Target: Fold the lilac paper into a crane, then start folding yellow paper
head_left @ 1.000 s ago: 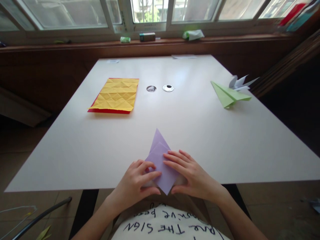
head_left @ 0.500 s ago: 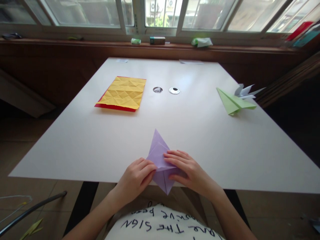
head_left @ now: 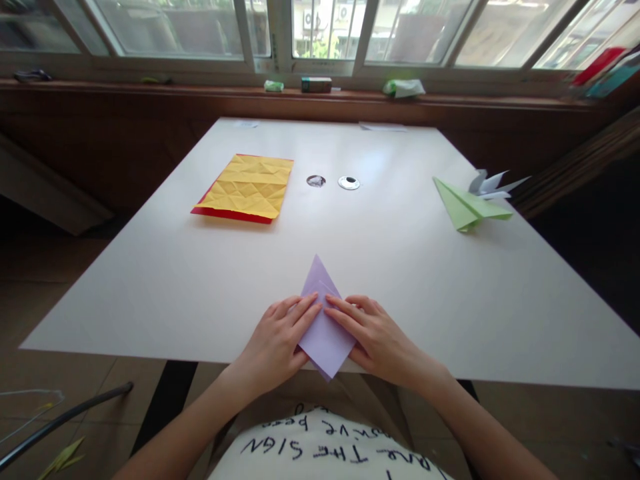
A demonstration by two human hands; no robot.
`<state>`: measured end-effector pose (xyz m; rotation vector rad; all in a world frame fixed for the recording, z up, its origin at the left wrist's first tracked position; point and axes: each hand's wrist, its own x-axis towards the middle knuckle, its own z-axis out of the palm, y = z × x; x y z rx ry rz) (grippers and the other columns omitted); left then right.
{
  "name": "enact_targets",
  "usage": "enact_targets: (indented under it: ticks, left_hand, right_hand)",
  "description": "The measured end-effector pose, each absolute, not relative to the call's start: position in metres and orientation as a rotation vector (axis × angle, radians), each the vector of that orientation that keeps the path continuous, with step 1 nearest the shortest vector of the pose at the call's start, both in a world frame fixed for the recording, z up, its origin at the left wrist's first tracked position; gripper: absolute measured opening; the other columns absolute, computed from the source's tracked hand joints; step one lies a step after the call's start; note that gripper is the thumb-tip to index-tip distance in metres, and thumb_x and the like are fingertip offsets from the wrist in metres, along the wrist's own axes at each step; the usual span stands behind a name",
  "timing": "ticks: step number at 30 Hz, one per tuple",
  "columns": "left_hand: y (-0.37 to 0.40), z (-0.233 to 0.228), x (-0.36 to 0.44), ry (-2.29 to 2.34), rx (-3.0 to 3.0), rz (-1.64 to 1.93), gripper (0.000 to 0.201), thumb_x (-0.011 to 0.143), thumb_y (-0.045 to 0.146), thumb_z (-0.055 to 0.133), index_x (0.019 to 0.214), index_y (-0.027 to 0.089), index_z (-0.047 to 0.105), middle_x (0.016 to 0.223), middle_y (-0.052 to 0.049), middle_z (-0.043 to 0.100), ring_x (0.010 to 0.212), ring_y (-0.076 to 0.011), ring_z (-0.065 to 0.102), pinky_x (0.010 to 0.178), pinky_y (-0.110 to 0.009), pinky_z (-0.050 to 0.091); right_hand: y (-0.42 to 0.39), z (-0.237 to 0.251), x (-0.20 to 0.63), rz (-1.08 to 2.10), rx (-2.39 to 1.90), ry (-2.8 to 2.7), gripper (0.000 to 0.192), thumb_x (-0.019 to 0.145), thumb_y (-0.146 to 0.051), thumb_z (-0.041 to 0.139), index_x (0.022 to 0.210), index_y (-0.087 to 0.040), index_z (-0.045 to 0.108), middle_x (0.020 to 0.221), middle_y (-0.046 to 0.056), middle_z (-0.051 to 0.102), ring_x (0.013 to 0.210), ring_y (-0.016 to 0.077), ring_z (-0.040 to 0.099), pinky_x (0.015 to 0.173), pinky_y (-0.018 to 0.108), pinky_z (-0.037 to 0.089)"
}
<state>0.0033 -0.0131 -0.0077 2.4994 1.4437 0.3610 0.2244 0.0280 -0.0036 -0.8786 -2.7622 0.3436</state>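
Note:
A sheet of purple origami paper, folded into a diamond with layered flaps, lies at the table's near edge. One of its points faces away from me, and the opposite one reaches the edge nearest my body. My left hand holds the left side, fingertips pressed on the upper face and thumb low at the side. On the right side, my right hand does the same, its fingertips close to the left ones near the middle. Fingers cover both side corners of the paper.
Creased yellow paper lies over red paper on the white table. Two round metal grommets are set beyond the purple paper. A green paper plane and a white folded paper piece sit at the right edge.
A front flap of the purple paper has come down over the lower half, hiding the centre seam. Both hands have moved further up, their fingertips now nearly meeting on the paper.

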Motion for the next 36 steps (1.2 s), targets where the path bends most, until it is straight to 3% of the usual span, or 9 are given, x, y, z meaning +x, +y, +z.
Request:
enact_targets:
  ticks: [3,7,14,20,23,26,31,34,36]
  left_hand:
    - [-0.001,-0.002,0.005,1.393,2.505,0.332,0.064,0.074,0.022,0.056,0.135,0.019,0.036,0.145,-0.005,0.036,0.125,-0.0271,0.037,0.103,-0.044,0.036]
    - [0.013,0.002,0.004,1.255,2.559,0.293,0.063,0.072,0.028,0.060,0.130,0.014,0.040,0.146,-0.011,0.033,0.134,-0.0281,0.026,0.110,-0.046,0.026]
    - [0.018,0.007,0.007,1.191,2.583,0.291,0.066,0.070,0.036,0.062,0.128,0.012,0.041,0.142,-0.016,0.036,0.133,-0.0305,0.030,0.111,-0.048,0.022]
    - [0.021,-0.002,0.003,1.197,2.565,0.371,0.056,0.077,0.020,0.058,0.130,0.018,0.040,0.143,-0.011,0.038,0.133,-0.0242,0.033,0.109,-0.045,0.029]
    - [0.026,-0.001,-0.001,1.287,2.572,0.577,0.042,0.085,0.019,0.052,0.126,0.020,0.044,0.132,-0.008,0.051,0.125,-0.0222,0.044,0.104,-0.045,0.036]
    - [0.029,0.009,0.000,1.341,2.605,0.899,0.041,0.087,0.023,0.051,0.126,0.016,0.041,0.125,-0.011,0.056,0.120,-0.0229,0.049,0.097,-0.042,0.043]
    - [0.043,0.022,0.013,0.924,2.926,0.905,0.012,0.087,0.014,0.046,0.096,0.015,0.055,0.088,-0.005,0.067,0.083,-0.0152,0.064,0.073,-0.027,0.052]
    - [0.062,0.014,0.025,0.712,3.092,0.704,0.017,0.090,0.015,0.041,0.092,0.014,0.058,0.087,-0.007,0.068,0.080,-0.0161,0.065,0.071,-0.028,0.054]
    - [0.073,0.004,0.032,0.723,3.065,0.630,0.022,0.091,0.017,0.039,0.101,0.011,0.058,0.104,-0.012,0.066,0.097,-0.0200,0.062,0.085,-0.033,0.052]
  right_hand:
    - [0.035,0.002,0.222,0.364,-0.769,-2.797,0.051,0.078,-0.026,0.056,0.126,-0.012,0.046,0.135,0.015,0.045,0.121,0.0283,0.041,0.102,0.048,0.036]
    - [0.043,0.005,0.222,0.392,-0.667,-2.822,0.047,0.076,-0.025,0.057,0.119,-0.009,0.048,0.135,0.018,0.043,0.128,0.0285,0.035,0.105,0.045,0.034]
    - [0.047,0.004,0.226,0.381,-0.617,-2.854,0.059,0.076,-0.026,0.057,0.130,-0.009,0.041,0.138,0.018,0.041,0.130,0.0294,0.032,0.105,0.046,0.036]
    - [0.057,0.001,0.234,0.287,-0.615,-2.830,0.059,0.077,-0.022,0.054,0.132,-0.008,0.039,0.134,0.017,0.047,0.125,0.0272,0.042,0.099,0.044,0.043]
    - [0.068,0.000,0.238,0.176,-0.704,-2.809,0.049,0.077,-0.019,0.052,0.125,-0.007,0.048,0.132,0.017,0.050,0.120,0.0284,0.047,0.095,0.044,0.046]
    - [0.085,0.005,0.240,0.150,-0.795,-2.794,0.043,0.077,-0.016,0.051,0.120,-0.008,0.053,0.128,0.016,0.054,0.115,0.0285,0.050,0.094,0.043,0.046]
    - [0.114,0.018,0.238,0.389,-0.882,-2.738,0.030,0.091,-0.027,0.037,0.106,-0.015,0.061,0.103,0.012,0.066,0.097,0.0237,0.059,0.081,0.038,0.049]
    - [0.123,0.023,0.241,0.582,-0.979,-2.618,0.050,0.095,-0.041,0.024,0.078,-0.015,0.064,0.079,0.010,0.065,0.079,0.0204,0.061,0.071,0.033,0.047]
    - [0.125,0.023,0.246,0.695,-0.940,-2.578,0.059,0.093,-0.054,0.022,0.074,-0.015,0.063,0.080,0.010,0.065,0.079,0.0199,0.061,0.070,0.032,0.047]
